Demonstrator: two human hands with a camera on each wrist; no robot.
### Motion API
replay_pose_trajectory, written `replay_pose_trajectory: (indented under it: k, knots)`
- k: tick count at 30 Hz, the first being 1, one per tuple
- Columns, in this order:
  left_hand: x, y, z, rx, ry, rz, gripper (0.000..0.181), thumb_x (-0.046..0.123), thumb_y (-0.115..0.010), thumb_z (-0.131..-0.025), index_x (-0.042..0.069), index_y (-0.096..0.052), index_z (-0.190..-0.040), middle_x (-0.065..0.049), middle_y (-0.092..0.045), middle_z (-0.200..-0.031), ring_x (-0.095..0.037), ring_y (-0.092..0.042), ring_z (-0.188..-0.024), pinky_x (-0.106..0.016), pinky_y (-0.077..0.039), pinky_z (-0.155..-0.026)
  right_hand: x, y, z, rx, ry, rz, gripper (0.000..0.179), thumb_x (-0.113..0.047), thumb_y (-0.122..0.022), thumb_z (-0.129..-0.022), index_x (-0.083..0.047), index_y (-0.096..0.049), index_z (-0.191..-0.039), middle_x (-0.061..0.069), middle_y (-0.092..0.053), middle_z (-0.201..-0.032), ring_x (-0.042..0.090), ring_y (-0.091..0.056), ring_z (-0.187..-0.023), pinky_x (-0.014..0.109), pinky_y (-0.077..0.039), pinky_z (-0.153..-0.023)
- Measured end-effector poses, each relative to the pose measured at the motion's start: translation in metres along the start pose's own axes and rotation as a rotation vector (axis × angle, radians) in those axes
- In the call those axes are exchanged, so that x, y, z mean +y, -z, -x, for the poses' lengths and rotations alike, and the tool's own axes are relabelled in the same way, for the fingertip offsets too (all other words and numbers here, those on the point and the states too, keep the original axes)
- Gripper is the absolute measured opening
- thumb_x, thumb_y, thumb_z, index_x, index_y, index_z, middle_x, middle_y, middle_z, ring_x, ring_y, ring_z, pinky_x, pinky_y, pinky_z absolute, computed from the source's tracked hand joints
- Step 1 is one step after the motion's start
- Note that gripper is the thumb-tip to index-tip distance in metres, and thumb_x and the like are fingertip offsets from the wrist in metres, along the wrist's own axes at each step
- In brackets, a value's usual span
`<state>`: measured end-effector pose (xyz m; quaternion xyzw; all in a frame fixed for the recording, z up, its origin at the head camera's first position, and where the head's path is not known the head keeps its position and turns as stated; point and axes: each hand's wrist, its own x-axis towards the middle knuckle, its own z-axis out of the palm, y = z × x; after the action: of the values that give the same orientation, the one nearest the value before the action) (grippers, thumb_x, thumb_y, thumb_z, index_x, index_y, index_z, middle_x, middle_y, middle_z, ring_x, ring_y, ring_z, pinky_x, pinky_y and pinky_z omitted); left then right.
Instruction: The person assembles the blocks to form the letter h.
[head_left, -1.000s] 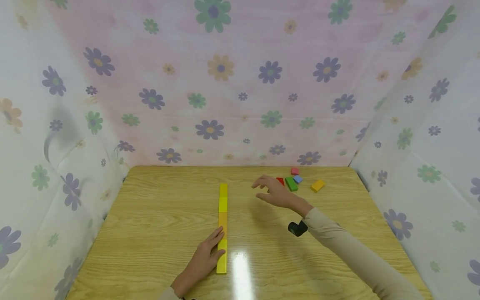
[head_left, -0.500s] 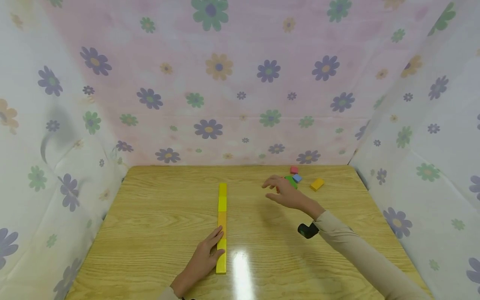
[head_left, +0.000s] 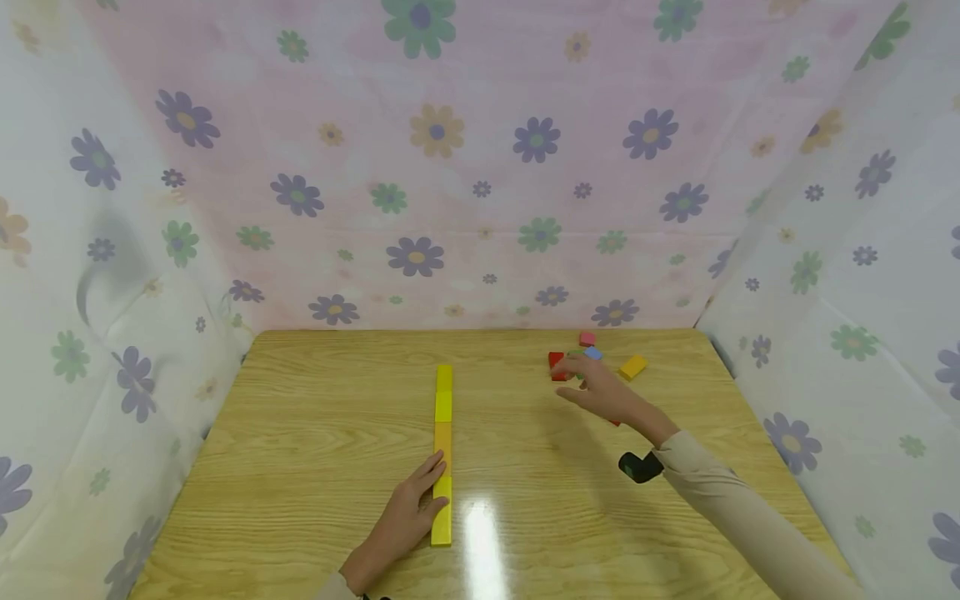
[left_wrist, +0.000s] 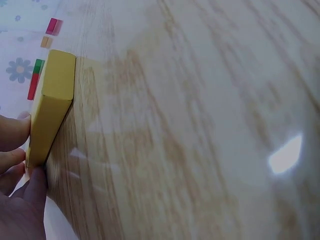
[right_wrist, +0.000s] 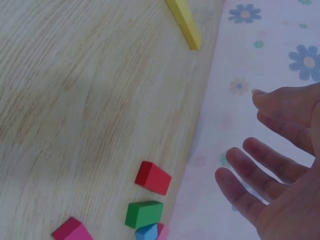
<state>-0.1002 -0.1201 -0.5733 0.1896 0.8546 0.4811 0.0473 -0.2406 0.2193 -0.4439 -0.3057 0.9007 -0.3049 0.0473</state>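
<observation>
A straight row of yellow and orange blocks [head_left: 444, 407] runs away from the person over the wooden table. Against its near part rests my left hand [head_left: 396, 518], fingertips and thumb touching the blocks. In the left wrist view, the end of a yellow block [left_wrist: 57, 77] rises beside the fingers. My right hand [head_left: 603, 393] hovers over the loose blocks at the back right, fingers spread and slightly bent, holding nothing. Near its fingertips lies a red block [head_left: 556, 365]. A green block [right_wrist: 144, 215], mostly hidden in the head view, sits beside the red one in the right wrist view.
Behind the right hand lie a blue block [head_left: 593, 353], a pink block [head_left: 587, 339] and an orange block [head_left: 633, 367]. Another red block [head_left: 617, 422] peeks out under the right wrist. Flowered cloth [head_left: 480, 167] encloses the table [head_left: 315, 433] at the back and sides.
My right hand has moved rightward, away from the row, over the loose blocks, uncovering the red block and covering most of the green one. The left hand has stayed on the row.
</observation>
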Motion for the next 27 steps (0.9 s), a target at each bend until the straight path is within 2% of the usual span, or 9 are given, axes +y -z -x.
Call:
replay_pose_trajectory:
  k: [1,9,15,27]
  knots:
    - [0.000,0.000,0.000,-0.001,0.007,0.001,0.055,0.011,-0.061,-0.093,-0.005,-0.039,-0.141,-0.012,-0.028,-0.152,-0.029,-0.028,-0.137,-0.044,-0.035,-0.104,0.001,0.001,0.002,0.006,0.002,0.004,0.025,-0.010,-0.065,-0.090,-0.007,-0.063,-0.115,0.012,-0.059,-0.111,0.031,-0.055,-0.098,0.038,-0.051,-0.071]
    - [0.000,0.000,0.000,0.003,0.009,0.004,0.055,0.011,-0.061,-0.093,-0.005,-0.039,-0.140,-0.012,-0.028,-0.152,-0.030,-0.028,-0.137,-0.044,-0.035,-0.104,0.011,0.004,0.015,0.027,-0.038,0.004,0.025,-0.007,-0.066,-0.089,-0.006,-0.063,-0.114,0.011,-0.059,-0.110,0.029,-0.055,-0.097,0.036,-0.052,-0.070]
    - [-0.001,-0.001,0.000,0.006,0.016,0.009,0.055,0.011,-0.062,-0.092,-0.005,-0.040,-0.140,-0.011,-0.028,-0.152,-0.029,-0.028,-0.137,-0.044,-0.035,-0.104,0.017,0.004,0.022,0.040,-0.039,-0.022,0.025,-0.004,-0.065,-0.089,-0.002,-0.063,-0.114,0.017,-0.059,-0.112,0.033,-0.056,-0.097,0.036,-0.054,-0.068]
    - [0.000,0.000,0.000,-0.002,0.025,0.008,0.055,0.012,-0.061,-0.093,-0.005,-0.039,-0.141,-0.010,-0.028,-0.152,-0.029,-0.028,-0.137,-0.045,-0.035,-0.104,0.031,0.012,0.029,0.052,-0.094,-0.020,0.025,-0.007,-0.064,-0.090,-0.001,-0.063,-0.114,0.019,-0.057,-0.115,0.037,-0.056,-0.099,0.041,-0.054,-0.072]
